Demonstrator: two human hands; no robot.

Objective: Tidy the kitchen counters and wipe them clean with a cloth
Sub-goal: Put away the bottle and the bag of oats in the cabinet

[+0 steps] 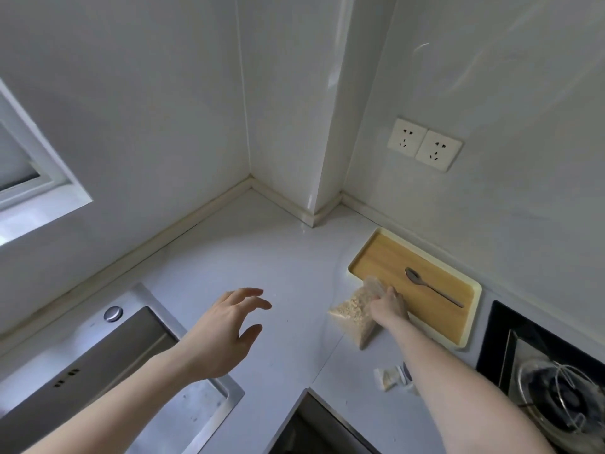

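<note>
A clear bag of pale crumbs [352, 317] lies on the white counter [262, 257], against the near left edge of a wooden tray [386, 253]. My right hand [389, 304] grips the bag near its top, fingers curled round the plastic. A metal spoon [432, 286] lies alone on the tray. My left hand [226, 329] hovers over the counter beside the sink, fingers spread and relaxed, holding nothing. No cloth is in view.
A steel sink [108, 371] fills the lower left. A gas hob [556, 388] sits at the lower right. Small white wrappers [391, 378] lie near the counter's front edge. Two wall sockets [424, 144] are above the tray.
</note>
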